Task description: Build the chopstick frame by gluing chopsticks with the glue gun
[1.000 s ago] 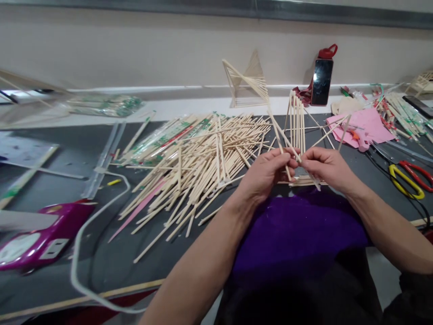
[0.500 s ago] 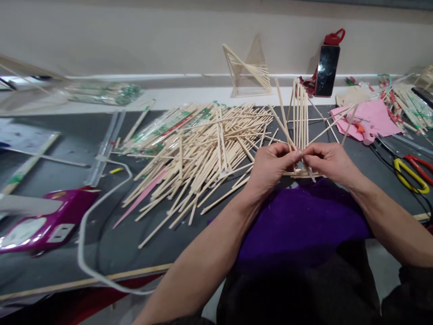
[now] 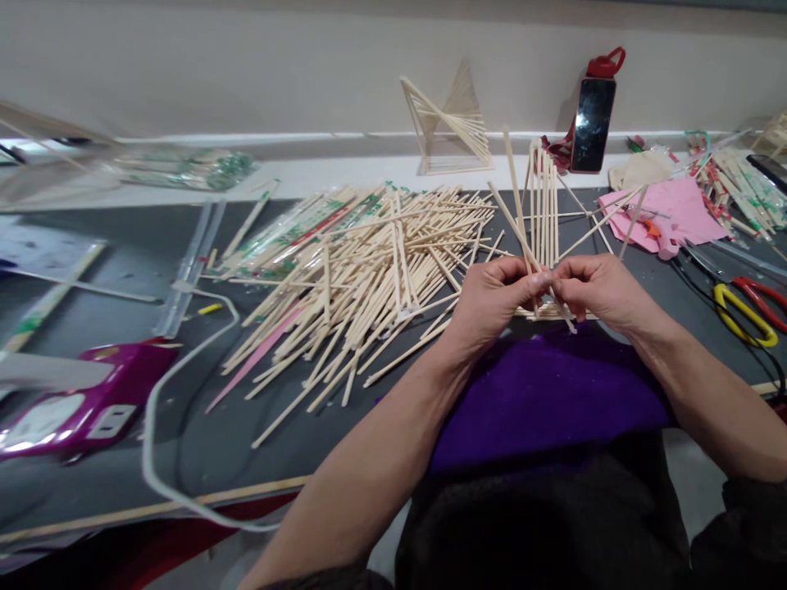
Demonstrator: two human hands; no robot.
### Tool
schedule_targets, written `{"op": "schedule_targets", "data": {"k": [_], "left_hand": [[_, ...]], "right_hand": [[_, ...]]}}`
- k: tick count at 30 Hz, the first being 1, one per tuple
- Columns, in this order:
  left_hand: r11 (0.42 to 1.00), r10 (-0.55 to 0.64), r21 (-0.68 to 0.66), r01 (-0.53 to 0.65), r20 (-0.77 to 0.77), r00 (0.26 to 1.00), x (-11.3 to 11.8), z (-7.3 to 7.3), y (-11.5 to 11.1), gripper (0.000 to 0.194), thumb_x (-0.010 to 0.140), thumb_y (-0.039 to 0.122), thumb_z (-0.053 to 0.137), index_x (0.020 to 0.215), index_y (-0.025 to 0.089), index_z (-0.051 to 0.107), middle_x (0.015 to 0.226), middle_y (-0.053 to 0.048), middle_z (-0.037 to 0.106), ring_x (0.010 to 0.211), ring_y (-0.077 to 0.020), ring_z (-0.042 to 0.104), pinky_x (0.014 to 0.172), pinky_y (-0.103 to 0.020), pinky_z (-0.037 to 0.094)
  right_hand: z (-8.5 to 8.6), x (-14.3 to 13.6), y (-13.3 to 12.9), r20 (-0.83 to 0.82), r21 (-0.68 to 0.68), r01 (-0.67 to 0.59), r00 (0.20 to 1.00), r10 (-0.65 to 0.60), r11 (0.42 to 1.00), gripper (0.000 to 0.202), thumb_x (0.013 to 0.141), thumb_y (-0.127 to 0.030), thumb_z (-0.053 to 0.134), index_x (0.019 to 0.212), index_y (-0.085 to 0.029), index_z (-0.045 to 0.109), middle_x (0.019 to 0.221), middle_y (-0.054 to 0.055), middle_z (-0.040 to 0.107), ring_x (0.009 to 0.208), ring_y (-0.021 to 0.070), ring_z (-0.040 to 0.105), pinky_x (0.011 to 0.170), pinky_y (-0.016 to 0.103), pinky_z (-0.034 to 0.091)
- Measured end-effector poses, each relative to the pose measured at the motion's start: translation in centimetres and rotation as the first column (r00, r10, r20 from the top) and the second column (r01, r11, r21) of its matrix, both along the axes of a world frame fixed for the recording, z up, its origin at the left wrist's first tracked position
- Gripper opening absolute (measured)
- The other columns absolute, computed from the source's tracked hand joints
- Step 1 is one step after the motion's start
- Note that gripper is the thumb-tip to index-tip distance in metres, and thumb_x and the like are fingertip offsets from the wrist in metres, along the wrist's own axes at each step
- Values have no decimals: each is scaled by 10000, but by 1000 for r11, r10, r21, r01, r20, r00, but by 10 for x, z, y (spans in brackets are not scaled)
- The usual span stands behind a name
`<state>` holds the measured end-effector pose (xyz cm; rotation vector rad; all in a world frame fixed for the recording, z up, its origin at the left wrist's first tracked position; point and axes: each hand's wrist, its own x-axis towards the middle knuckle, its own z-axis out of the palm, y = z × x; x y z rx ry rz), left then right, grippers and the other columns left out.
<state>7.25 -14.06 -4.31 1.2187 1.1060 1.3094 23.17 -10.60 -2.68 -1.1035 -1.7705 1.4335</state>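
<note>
My left hand is closed in a pinch on slim wooden chopsticks that cross near its fingertips and slant up to the left. Close beside it, my right hand has its thumb and fingers pinched at the lower part of a crossing chopstick, whose whitish end pokes out below. The exact grip is partly hidden by the fingers. Just behind both hands stands a frame of chopsticks with a row of near-upright sticks. A purple cloth lies beneath my forearms.
A heap of loose chopsticks spreads to the left. Beyond it stands a twisted stick model. At far left lies a magenta glue gun with a white cord. Scissors, pink sheets and a phone are right.
My right fingertips have shifted slightly away from the left ones. The crossing chopsticks have tilted a little, and the view has moved slightly.
</note>
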Motion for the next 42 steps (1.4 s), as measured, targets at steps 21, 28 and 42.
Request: {"op": "schedule_targets", "data": {"k": [21, 28, 42], "left_hand": [[991, -120, -40, 130, 190, 974, -7, 5, 0, 168, 680, 303, 772, 757, 159, 734, 604, 14, 651, 498, -87, 581, 543, -224, 484], [982, -95, -126, 141, 315, 944, -10, 8, 2, 133, 714, 276, 737, 778, 162, 714, 590, 24, 627, 469, -77, 571, 491, -201, 462], [976, -6, -194, 94, 409, 912, -15, 10, 7, 66, 760, 184, 684, 804, 139, 700, 581, 32, 613, 472, -58, 558, 498, -176, 480]], "right_hand": [[1, -2, 2, -194, -297, -53, 981, -6, 953, 61, 678, -173, 570, 617, -168, 573, 427, -57, 462, 337, 51, 365, 306, 180, 277], [0, -1, 5, -374, -333, -48, 923, -85, 942, 33, 639, -185, 539, 633, -171, 509, 533, -51, 460, 389, 33, 325, 345, 181, 186], [-6, 3, 8, -375, -381, -166, 927, 12, 910, 313, 811, -392, 653, 676, -168, 479, 590, -39, 489, 415, 23, 289, 344, 167, 126]]}}
